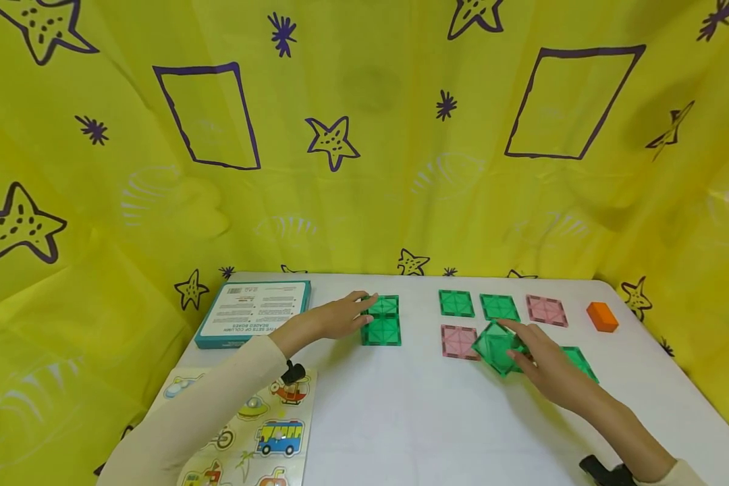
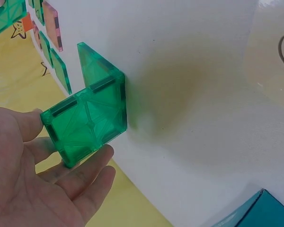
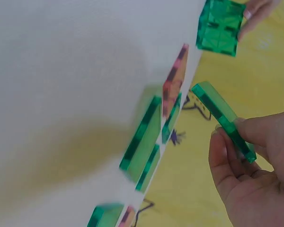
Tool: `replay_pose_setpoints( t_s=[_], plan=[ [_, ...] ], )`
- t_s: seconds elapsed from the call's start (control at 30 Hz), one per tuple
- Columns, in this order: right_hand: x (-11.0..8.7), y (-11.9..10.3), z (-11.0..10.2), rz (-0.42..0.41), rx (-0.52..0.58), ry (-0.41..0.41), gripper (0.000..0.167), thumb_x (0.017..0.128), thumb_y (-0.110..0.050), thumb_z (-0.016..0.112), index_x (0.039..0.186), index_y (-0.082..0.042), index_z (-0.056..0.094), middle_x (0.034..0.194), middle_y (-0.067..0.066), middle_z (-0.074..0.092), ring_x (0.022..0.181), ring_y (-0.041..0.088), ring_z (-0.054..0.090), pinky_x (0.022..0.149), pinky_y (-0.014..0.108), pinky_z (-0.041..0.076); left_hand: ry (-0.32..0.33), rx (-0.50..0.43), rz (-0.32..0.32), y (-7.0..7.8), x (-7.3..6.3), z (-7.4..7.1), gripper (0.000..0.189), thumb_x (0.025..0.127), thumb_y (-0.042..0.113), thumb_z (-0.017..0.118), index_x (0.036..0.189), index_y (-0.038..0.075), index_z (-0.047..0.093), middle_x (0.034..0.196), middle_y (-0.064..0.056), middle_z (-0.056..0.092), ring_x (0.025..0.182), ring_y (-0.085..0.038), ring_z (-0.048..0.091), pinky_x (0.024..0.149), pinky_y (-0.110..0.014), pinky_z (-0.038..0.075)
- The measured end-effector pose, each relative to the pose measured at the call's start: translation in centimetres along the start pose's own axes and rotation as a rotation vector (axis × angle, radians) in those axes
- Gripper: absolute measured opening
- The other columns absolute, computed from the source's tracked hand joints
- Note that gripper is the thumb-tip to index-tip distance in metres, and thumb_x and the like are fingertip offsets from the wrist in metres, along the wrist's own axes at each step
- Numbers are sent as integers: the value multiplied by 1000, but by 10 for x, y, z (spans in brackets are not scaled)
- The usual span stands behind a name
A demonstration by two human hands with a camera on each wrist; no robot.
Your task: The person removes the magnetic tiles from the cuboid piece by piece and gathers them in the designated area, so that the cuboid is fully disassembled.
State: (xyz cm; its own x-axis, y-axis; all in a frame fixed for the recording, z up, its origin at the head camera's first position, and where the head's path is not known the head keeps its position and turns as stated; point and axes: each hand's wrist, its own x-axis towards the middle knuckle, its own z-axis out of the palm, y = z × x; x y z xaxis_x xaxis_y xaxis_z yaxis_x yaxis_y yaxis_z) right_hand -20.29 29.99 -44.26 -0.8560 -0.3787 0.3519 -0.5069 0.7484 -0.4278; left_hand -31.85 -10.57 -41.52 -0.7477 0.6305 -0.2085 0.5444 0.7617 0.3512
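Observation:
My left hand (image 1: 343, 317) pinches a green square magnetic tile (image 2: 87, 120) by its side edge, thumb on one side and fingers on the other. That tile stands up at an angle to a second green tile (image 2: 97, 64), and their edges meet. My right hand (image 1: 543, 361) pinches another green square tile (image 1: 497, 347) between thumb and fingers, tilted above the table. Around it lie two green tiles (image 1: 455, 303) at the back, two pink tiles (image 1: 547, 310), and a green tile (image 1: 579, 363) partly hidden behind the right hand.
An orange block (image 1: 602, 316) lies at the right back. On the left are a teal-edged box (image 1: 252, 310) and a vehicle picture puzzle board (image 1: 306, 405), partly under the left arm. A yellow patterned cloth (image 1: 364, 216) rises behind the white table (image 1: 401, 418).

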Motion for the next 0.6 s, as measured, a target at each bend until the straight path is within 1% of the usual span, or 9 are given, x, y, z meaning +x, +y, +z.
replay_pose_setpoints(
  t_s=[0.07, 0.13, 0.23, 0.4, 0.53, 0.6],
  plan=[
    [-12, 5, -7, 17, -21, 18, 61, 95, 6, 73, 150, -1, 47, 107, 8, 58, 82, 2, 50, 65, 24, 52, 0, -5, 1, 0, 0, 0, 61, 117, 33, 40, 170, 9, 20, 172, -22, 22, 152, -40, 41, 125, -52, 35],
    [-23, 9, -13, 45, -36, 23, 61, 95, 5, 74, 150, -2, 48, 108, 9, 58, 82, 0, 48, 65, 24, 51, 0, -2, -1, 0, 0, 1, 62, 117, 33, 40, 170, 9, 20, 172, -22, 22, 152, -39, 40, 125, -52, 34],
    [-38, 14, -22, 111, -48, 3, 58, 96, 1, 74, 149, -4, 50, 109, 9, 59, 82, 0, 47, 64, 24, 48, -1, 7, -6, 0, 0, 0, 62, 117, 33, 40, 170, 10, 19, 172, -22, 21, 152, -39, 40, 125, -52, 34],
    [-62, 22, -36, 260, -3, -94, 57, 100, -4, 71, 151, -6, 46, 105, 9, 60, 77, 1, 49, 62, 24, 49, -4, 11, -13, -1, 0, 0, 61, 117, 33, 40, 170, 10, 20, 172, -21, 21, 151, -40, 43, 124, -53, 36],
    [-80, 29, -45, 389, 8, -169, 58, 104, -7, 66, 153, 2, 38, 97, 6, 59, 71, 2, 51, 60, 24, 50, -7, 13, -10, -1, 0, 0, 62, 117, 34, 40, 170, 11, 19, 172, -21, 21, 150, -40, 43, 124, -53, 36],
    [-86, 32, -50, 462, 0, -222, 58, 107, -11, 63, 153, 5, 33, 96, 5, 61, 72, 4, 53, 61, 25, 50, -8, 17, -12, -1, -1, 0, 62, 117, 34, 39, 170, 11, 19, 173, -21, 21, 151, -40, 43, 124, -52, 36]
  ],
)
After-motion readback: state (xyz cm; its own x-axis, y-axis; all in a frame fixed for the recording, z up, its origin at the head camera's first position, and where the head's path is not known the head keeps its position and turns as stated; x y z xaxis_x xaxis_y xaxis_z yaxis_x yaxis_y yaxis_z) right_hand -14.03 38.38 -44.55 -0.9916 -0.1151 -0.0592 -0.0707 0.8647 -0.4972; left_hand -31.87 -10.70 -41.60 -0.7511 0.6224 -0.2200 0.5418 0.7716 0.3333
